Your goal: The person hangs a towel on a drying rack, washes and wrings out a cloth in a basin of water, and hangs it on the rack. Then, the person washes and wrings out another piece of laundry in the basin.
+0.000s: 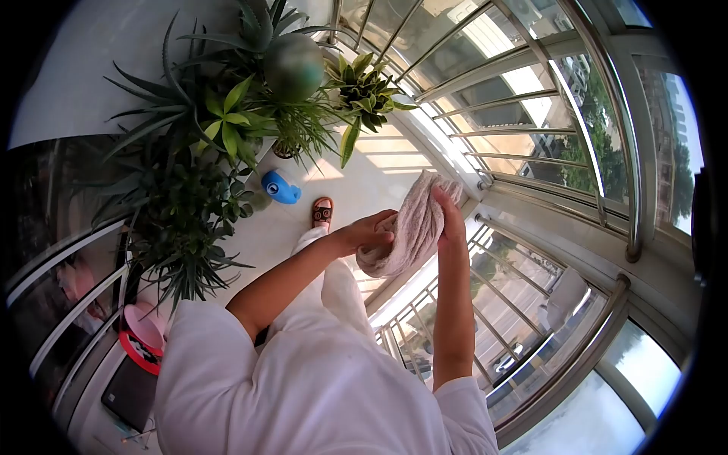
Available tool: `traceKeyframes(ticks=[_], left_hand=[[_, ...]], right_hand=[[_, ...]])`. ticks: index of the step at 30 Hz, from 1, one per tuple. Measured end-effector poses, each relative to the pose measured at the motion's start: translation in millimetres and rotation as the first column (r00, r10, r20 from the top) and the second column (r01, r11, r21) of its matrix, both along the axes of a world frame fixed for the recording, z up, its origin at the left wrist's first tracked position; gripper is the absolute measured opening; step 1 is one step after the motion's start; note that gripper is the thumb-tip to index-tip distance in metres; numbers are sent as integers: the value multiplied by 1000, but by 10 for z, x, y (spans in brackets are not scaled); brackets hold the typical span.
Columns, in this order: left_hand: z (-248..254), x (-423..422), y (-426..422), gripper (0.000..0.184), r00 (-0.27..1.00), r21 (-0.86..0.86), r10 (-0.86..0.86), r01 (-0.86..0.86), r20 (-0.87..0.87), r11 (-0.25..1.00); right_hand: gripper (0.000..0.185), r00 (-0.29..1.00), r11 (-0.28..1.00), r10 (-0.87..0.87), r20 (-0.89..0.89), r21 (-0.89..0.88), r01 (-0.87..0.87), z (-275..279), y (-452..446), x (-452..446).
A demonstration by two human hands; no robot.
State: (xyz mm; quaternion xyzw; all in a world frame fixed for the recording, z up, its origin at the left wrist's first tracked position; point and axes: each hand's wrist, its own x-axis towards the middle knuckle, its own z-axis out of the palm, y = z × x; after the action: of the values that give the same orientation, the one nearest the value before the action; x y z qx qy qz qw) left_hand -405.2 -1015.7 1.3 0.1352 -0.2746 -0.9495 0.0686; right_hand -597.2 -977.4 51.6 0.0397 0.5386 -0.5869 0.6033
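Note:
A crumpled pale pink cloth (409,231), towel-like in texture, is bunched up in front of my body. My left hand (370,232) grips its left side, with the fingers partly tucked into the folds. On the opposite side, my right hand (450,218) is closed around the cloth's edge, its thumb pressed near the top. The bundle hangs in the air between both hands, close to the window railing.
Metal railings (523,133) and windows run along the right side. Potted plants (205,144) crowd the left, with a blue watering can (281,187) on the floor beside them. A pink basin (145,324) lies at lower left. My sandalled foot (322,212) shows below.

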Motion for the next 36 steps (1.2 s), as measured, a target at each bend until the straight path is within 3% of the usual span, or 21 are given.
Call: traceKeyframes(ticks=[1,2,3,5,6,10,13,17,18,20,21,22,23,27,28,29,31,32,33,35,36], left_hand=[[89,-31,-146,76,993,-364,5,38,115,931],[189,-60,-283,79,974,-671,52,113,221,733],[418,-156,-404,70,898,-837,140,318,416,444],[335,-305,-453,60,778,-819,257,548,574,170],[279,-317,-518,58,769,-832,319,530,554,166],[214,-87,-627,50,815,-925,440,357,376,130],[416,40,-754,43,864,-960,421,229,276,159],[593,46,-707,48,885,-990,447,139,128,7],[565,58,-696,60,886,-993,449,114,112,23],[574,107,-693,67,825,-981,558,-23,91,194],[574,108,-694,71,789,-957,608,-108,81,268],[572,152,-682,79,783,-829,597,-210,174,518],[554,167,-666,79,812,-766,552,-229,191,601],[390,187,-635,77,882,-503,395,-226,259,834],[368,194,-585,75,857,-372,397,-269,328,888],[329,179,-552,73,834,-238,389,-317,391,918],[85,119,-424,49,710,171,622,-693,330,701],[30,99,-434,44,642,306,705,-765,301,567],[-30,66,-452,39,558,435,779,-799,284,414],[100,-63,-558,34,444,414,840,-859,311,301],[147,-89,-582,34,421,448,849,-857,320,255]], right_hand=[[32,994,998,60,-95,31,-57,6,-97,21],[28,975,992,121,-186,66,-110,5,-204,40],[25,945,981,185,-272,104,-162,-2,-317,66],[19,896,981,192,-401,75,-177,-488,-455,104],[20,875,976,204,-439,157,-148,-502,-566,167],[37,965,954,256,-56,-144,-262,-234,-624,117],[48,907,887,408,102,-282,-366,-151,-576,5],[44,872,876,480,96,-98,-471,-208,-593,-62],[39,898,905,423,123,-11,-425,-40,-658,1],[36,914,913,403,-55,-46,-405,117,-691,31],[35,912,917,382,-148,-64,-395,195,-711,16],[34,915,916,359,-183,-120,-383,321,-729,32],[34,918,912,333,-215,-176,-372,465,-744,71],[34,902,813,358,-242,-394,-429,649,-893,117],[33,892,822,322,-318,-374,-430,858,-981,191],[34,735,744,336,-589,-313,-591,738,-1025,0],[38,290,705,239,-927,-39,-708,793,-1090,-269],[43,453,750,477,-753,80,-656,778,-1023,-410],[44,496,756,486,-720,61,-652,712,-925,-529],[48,571,759,504,-648,18,-651,606,-755,-728],[52,698,767,472,-539,-138,-626,672,-683,-767]])
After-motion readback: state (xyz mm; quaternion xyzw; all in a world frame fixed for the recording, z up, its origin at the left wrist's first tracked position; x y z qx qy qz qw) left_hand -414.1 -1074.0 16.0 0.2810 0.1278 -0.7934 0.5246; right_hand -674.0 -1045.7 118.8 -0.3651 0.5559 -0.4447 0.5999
